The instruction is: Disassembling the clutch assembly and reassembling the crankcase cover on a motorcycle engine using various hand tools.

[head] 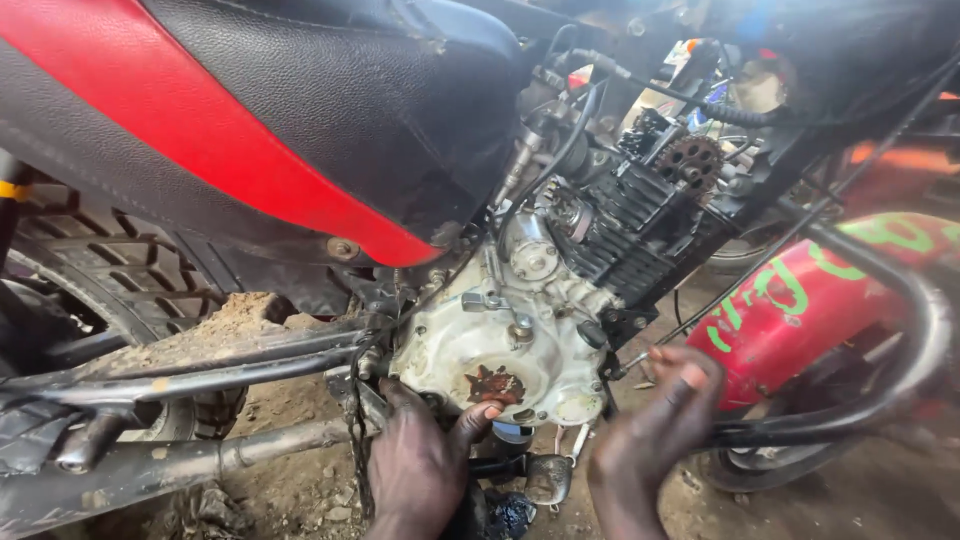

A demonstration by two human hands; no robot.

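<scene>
I am bent down beside a motorcycle, and both my hands are at the lower part of its engine. My left hand (425,455) is under the pale engine side cover (495,350). The thumb presses up on the bottom edge of the cover, next to a round rusty-brown mark (495,385), and the other fingers are curled behind the edge, so the hand is half closed around the rim of the cover and not around any loose thing. My right hand (660,420) is at the right edge of the same cover. Its fingers are bent together near a thin metal piece (632,362) that points toward the engine; I cannot tell if I pinch it or only touch it, because the fingers are blurred there.

The cover sits on the engine, below the black finned cylinder (640,225). Above the cylinder a small rusty sprocket (690,160) stands in the open with no cover over it, so I judge that the top of the engine is already opened. The side cover looks in its place against the case, and several bolts show along its rim. So, as I read it, the work on this cover is at an early or middle stage: the cover is not off.

Above is the black and red seat (250,120), at the left the rear tyre (110,270), and the ground is dirt (300,480).
</scene>
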